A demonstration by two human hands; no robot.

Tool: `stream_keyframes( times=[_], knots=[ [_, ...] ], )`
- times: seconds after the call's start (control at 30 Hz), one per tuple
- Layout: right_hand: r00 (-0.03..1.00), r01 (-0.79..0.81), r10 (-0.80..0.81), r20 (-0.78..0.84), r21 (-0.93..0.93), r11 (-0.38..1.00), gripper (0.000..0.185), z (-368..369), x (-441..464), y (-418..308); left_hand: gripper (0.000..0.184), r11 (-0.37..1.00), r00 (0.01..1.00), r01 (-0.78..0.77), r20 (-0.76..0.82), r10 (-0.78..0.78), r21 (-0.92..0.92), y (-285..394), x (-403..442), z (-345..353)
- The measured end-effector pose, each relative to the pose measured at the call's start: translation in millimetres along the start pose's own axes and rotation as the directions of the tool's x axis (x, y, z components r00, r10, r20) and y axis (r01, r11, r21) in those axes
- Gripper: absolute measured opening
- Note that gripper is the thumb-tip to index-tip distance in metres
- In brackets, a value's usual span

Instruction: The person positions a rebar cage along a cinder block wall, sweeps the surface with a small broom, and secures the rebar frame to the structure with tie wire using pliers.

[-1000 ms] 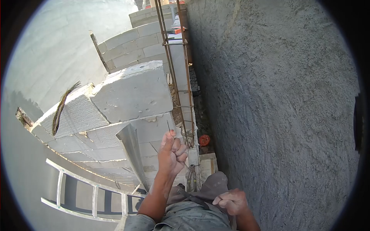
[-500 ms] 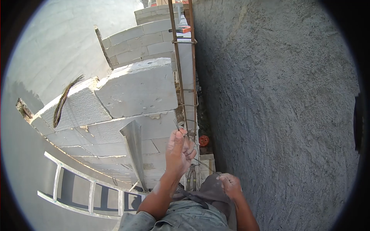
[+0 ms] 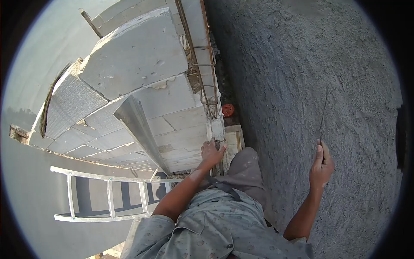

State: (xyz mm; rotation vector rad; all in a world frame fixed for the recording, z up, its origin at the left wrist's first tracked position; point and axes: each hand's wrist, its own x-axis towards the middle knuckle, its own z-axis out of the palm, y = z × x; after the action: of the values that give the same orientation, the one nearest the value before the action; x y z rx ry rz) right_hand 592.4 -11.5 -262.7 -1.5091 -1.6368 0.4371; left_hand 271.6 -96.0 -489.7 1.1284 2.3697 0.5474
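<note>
My left hand (image 3: 211,155) is at the edge of the block wall, its thumb and fingers closed around the dark head of a pair of pincers (image 3: 217,143); the handles are hidden. Out to the right, in front of the rough grey wall, my right hand (image 3: 321,169) pinches a thin dark wire (image 3: 324,112) that points upward. A bundle of similar wires (image 3: 48,105) hangs over the top of the block wall at the left.
Upright rusty rebar (image 3: 192,47) rises beside the pale block wall (image 3: 138,56). A metal profile (image 3: 140,129) leans against the blocks. Below left is a metal ladder (image 3: 111,198). A rough grey wall (image 3: 293,64) fills the right side, and a round orange object (image 3: 228,110) lies in the gap.
My right hand has swung outward and up to the right with the wire. My left hand has let go of the wire and moved down to the pincers. The view has tilted downward.
</note>
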Motion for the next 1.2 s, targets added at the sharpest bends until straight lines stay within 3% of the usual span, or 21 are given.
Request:
stream_keyframes(
  times=[0.03,0.1,0.13,0.17,0.23,0.33,0.43,0.53,0.63,0.73,0.83,0.93,1.0,1.07,1.13,1.17,1.2],
  knots=[
    [0.974,0.127,-0.146,-0.170,-0.121,0.985,0.030,-22.4,15.7,12.5,0.085,0.993,0.996,0.084,0.029,-0.086,0.079,-1.6,-3.3,8.2],
    [0.935,-0.017,-0.096,-0.341,-0.312,0.950,0.032,-80.3,50.8,24.6,0.087,0.996,0.995,0.084,0.052,-0.083,-0.015,-15.0,0.8,29.8],
    [0.882,0.028,-0.251,-0.400,-0.485,0.874,0.033,-112.8,68.6,24.7,0.087,0.994,0.994,0.087,0.064,-0.083,-0.061,-19.6,1.1,38.1],
    [0.817,-0.005,-0.399,-0.417,-0.697,0.717,0.035,-146.3,87.2,24.0,0.086,0.992,0.994,0.104,0.051,-0.101,-0.066,-19.3,-0.3,42.6],
    [0.679,0.045,-0.686,-0.261,-0.918,0.395,0.036,-231.7,144.2,74.9,0.084,0.988,0.991,0.137,0.017,-0.136,-0.077,-17.0,0.9,48.5],
    [0.664,0.064,-0.725,-0.185,-0.951,0.302,0.032,-274.8,181.7,91.4,0.077,0.992,0.990,0.118,-0.069,-0.121,-0.044,-14.4,1.5,54.3],
    [0.650,0.101,-0.754,-0.094,-0.973,0.208,0.029,-283.4,204.5,96.4,0.071,0.991,0.975,-0.044,-0.212,0.071,0.128,-13.0,4.5,67.4],
    [0.708,-0.003,-0.704,-0.060,-0.997,0.082,0.034,-271.3,208.7,97.3,0.067,0.991,0.969,-0.006,-0.244,0.039,0.133,-7.3,6.7,71.8],
    [0.642,0.078,-0.765,-0.060,-0.987,0.143,0.040,-281.8,224.5,119.9,0.066,0.991,0.974,0.011,-0.224,0.020,0.135,-5.3,6.3,69.6],
    [0.697,0.062,-0.712,-0.087,-0.982,0.181,0.045,-285.0,222.2,121.7,0.066,0.990,0.975,0.019,-0.221,0.012,0.137,-1.3,6.1,65.6],
    [0.795,-0.119,-0.591,-0.135,-0.991,0.065,0.045,-276.2,216.2,109.4,0.067,0.990,0.977,0.021,-0.211,0.009,0.140,-2.1,6.8,66.1],
    [0.615,0.109,-0.786,-0.067,-0.980,0.169,0.046,-291.0,231.0,134.6,0.068,0.990,0.976,0.012,-0.218,0.020,0.143,-2.8,6.3,67.0],
    [0.802,-0.146,-0.565,-0.192,-0.981,0.127,0.046,-303.6,235.6,170.8,0.068,0.989,0.975,0.002,-0.220,0.031,0.146,-5.5,6.4,69.3],
    [0.804,-0.151,-0.561,-0.198,-0.980,0.129,0.046,-296.3,234.8,163.2,0.068,0.989,0.973,0.002,-0.227,0.032,0.146,-4.9,8.3,69.4],
    [0.635,0.092,-0.768,-0.077,-0.980,0.174,0.047,-289.2,230.2,132.3,0.068,0.988,0.974,0.010,-0.227,0.025,0.153,-5.0,7.1,70.7],
    [0.892,-0.153,-0.429,-0.144,-0.988,0.013,0.047,-270.2,227.4,92.5,0.068,0.989,0.974,0.015,-0.224,0.019,0.146,-4.4,6.7,69.9],
    [0.955,-0.294,-0.030,-0.296,-0.926,-0.236,0.047,-243.7,228.2,42.3,0.068,0.990,0.976,0.019,-0.219,0.012,0.140,-2.6,6.8,68.0]
  ],
)
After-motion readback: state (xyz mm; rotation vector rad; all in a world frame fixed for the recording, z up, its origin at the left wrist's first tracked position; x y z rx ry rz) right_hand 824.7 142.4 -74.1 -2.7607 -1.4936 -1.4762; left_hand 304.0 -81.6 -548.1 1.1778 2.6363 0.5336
